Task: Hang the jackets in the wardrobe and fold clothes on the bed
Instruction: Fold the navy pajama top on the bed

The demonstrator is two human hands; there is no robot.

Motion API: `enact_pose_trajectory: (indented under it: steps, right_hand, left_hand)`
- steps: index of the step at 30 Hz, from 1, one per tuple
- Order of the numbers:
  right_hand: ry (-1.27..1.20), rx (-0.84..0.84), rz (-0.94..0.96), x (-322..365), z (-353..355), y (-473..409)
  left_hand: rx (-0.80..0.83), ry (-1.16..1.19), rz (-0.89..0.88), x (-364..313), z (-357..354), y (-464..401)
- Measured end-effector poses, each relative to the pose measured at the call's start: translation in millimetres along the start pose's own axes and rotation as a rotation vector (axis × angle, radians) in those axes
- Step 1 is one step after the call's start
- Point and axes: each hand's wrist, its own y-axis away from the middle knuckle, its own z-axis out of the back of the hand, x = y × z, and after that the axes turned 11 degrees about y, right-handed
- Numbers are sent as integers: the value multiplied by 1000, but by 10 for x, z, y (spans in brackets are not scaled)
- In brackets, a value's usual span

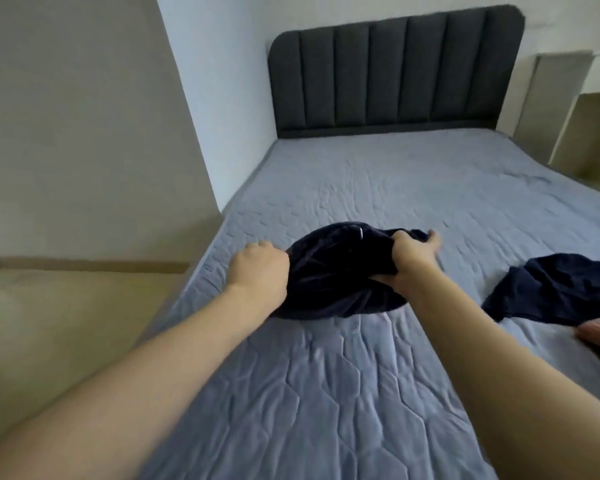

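- Your left hand (258, 268) has its fingers curled tight into the left edge of the navy garment (336, 271).
- Your right hand (413, 259) pinches the garment's right side, thumb underneath, fingers over the top.
- The garment sits bunched on the bed (326, 393), between both hands.
- A second navy piece (555, 292) lies spread at the right, apart from the first.
- The grey headboard (392, 77) stands at the far end.
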Motion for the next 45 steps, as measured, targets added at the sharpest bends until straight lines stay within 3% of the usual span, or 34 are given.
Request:
enact_pose_trajectory:
  steps: [4,9,13,17,20,24,28,30,33,35,39,45]
  right_hand:
    - [162,175,54,1255,-982,596]
    - [252,389,137,2952,-2289,1806]
    - [361,516,84,4099,-3367,2895]
    - [457,678,15,4767,-4295,3873]
    - [647,715,251,4902,-4948,4384]
    - [1297,558,1206,4817,-5784,4822]
    - [1466,842,1667,4800,-6663,5168]
    - [1578,838,1928,4728,-7199,5316]
    - [1504,987,1904,4541,-7994,5620]
    - [1501,1089,1878,4421,-8489,5867]
    - [1525,1144,1972,4238,-9559,6431]
    - [1361,1146,2185,3770,-11199,7284]
  left_hand:
    - [-88,8,109,1183,1297,-343]
    - [-196,197,-20,2466,2975,-302]
    - [-250,134,121,3606,4226,-241]
    - [-289,180,234,4669,5010,-58]
    - [-307,157,275,5444,5390,55]
    - [-317,162,384,6482,5719,249]
    - [-312,169,511,7453,5691,490]
    - [-319,151,542,7874,5665,576]
    - [-296,117,544,8491,5645,693]
    - [-200,143,547,8937,5647,814]
    - [-12,295,733,9939,5692,1184]
    - [83,380,957,11569,5298,1661]
